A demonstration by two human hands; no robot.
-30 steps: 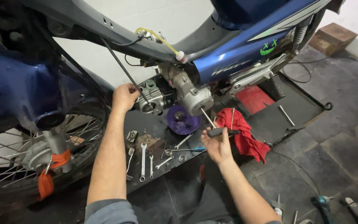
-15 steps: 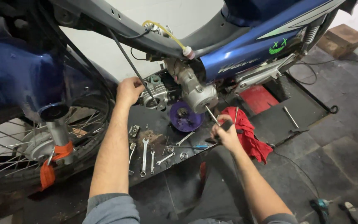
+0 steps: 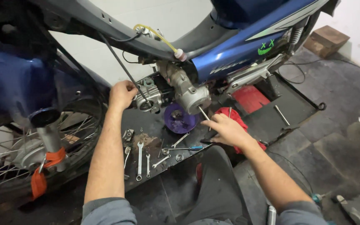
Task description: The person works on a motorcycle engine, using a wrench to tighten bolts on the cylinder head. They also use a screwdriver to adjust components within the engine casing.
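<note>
A blue motorcycle [image 3: 246, 54] stands raised over a black metal tray [image 3: 296, 104]. My left hand [image 3: 121, 93] is closed in a fist against the silver engine head [image 3: 148, 98], around the lower part of a thin black rod [image 3: 121, 66] that slants up to the frame. My right hand [image 3: 226, 130] lies over a red rag [image 3: 230, 114], fingers stretched toward the lower end of a metal tool shaft [image 3: 203, 112] that reaches up to the engine cover [image 3: 190, 96]. Whether those fingers grip the tool is hidden.
A purple bowl [image 3: 180, 118] sits under the engine. Several wrenches [image 3: 140, 158], a blue-handled screwdriver [image 3: 184, 148] and small parts lie on the tray's front. The spoked front wheel [image 3: 26, 154] is at left, a wooden block [image 3: 326, 39] at the far right, a red plate [image 3: 251, 98] behind the rag.
My right hand has slid down along the tool shaft and its fingers have spread out. My left hand stays at the engine head. The view has shifted slightly.
</note>
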